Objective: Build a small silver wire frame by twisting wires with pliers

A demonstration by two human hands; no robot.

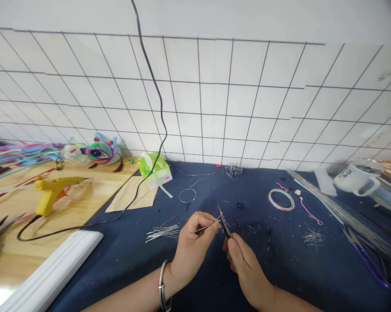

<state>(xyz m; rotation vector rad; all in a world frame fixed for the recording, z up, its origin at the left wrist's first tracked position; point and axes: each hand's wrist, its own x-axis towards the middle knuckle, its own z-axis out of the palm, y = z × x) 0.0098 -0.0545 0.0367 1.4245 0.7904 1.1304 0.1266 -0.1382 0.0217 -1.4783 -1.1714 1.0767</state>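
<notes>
Pinching wire [202,228], gripping pliers [225,227]; hands [191,248] angled inward.

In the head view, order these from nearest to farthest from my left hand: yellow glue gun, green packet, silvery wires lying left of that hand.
1. Silvery wires: just left of the left hand.
2. Green packet: farther back, to the left.
3. Glue gun: far left, on the wooden surface.

Bright, glare lower left, stretched edges
</notes>
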